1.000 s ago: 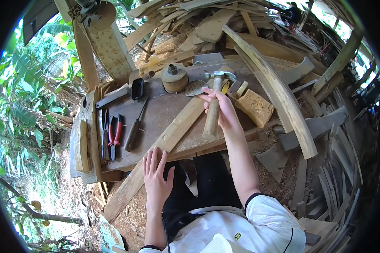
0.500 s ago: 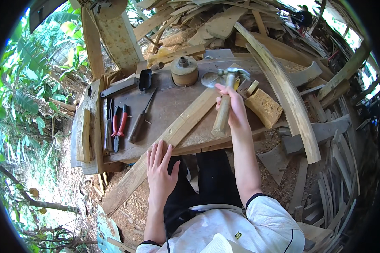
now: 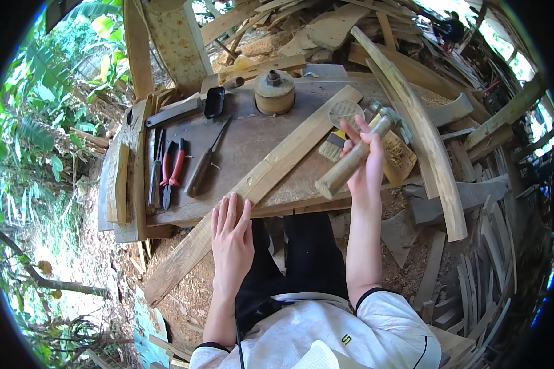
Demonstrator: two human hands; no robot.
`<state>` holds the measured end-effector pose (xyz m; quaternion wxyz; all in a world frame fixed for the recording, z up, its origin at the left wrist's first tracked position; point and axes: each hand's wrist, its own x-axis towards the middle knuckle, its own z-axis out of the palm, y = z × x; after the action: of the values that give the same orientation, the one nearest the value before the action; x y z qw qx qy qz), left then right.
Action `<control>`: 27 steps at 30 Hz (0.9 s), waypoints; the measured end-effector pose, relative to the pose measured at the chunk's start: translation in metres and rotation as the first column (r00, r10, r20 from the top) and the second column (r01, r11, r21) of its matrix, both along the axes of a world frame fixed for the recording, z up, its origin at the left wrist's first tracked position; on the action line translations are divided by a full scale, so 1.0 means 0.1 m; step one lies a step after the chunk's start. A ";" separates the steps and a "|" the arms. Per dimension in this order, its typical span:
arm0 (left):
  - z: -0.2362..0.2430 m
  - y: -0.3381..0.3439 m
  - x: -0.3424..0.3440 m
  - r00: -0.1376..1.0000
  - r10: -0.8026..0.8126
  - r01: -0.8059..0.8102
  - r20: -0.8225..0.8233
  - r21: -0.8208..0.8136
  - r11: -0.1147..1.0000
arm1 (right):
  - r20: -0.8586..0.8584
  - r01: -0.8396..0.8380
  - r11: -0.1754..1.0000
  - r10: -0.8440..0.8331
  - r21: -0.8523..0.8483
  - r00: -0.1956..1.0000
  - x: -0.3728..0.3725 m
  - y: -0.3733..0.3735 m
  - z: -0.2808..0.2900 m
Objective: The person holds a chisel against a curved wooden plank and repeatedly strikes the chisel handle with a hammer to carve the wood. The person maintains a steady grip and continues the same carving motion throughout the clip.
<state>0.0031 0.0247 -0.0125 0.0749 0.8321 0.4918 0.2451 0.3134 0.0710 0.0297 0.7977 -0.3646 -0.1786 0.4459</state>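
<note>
While the right grip [image 3: 367,161] holds a hammer [image 3: 343,171], the left [image 3: 232,234] touches grainy timber [image 3: 294,152].

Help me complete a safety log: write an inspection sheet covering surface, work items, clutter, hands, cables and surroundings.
Surface: brown wooden bench, scuffed.
Job's things: plank lies diagonally, overhanging the near edge; hammer in hand.
Clutter: red-handled pliers, pointed tool, brush, black container on the bench.
Hands: left hand has fingers on the plank; right hand grips the hammer's handle.
Cables: thin dark cord over the white shirt; type unclear.
Surroundings: piled timber beyond, plants left.
</note>
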 end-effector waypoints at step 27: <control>0.11 0.80 -0.43 0.926 0.343 -0.366 0.158 0.142 0.920 | 0.029 -0.316 0.948 0.317 -0.039 0.948 -0.18 -0.19 -0.41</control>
<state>-0.0397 0.1044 -0.0020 -0.0098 0.7147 0.6060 0.3491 0.2954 0.0521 -0.0116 0.7062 -0.3525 -0.2409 0.5648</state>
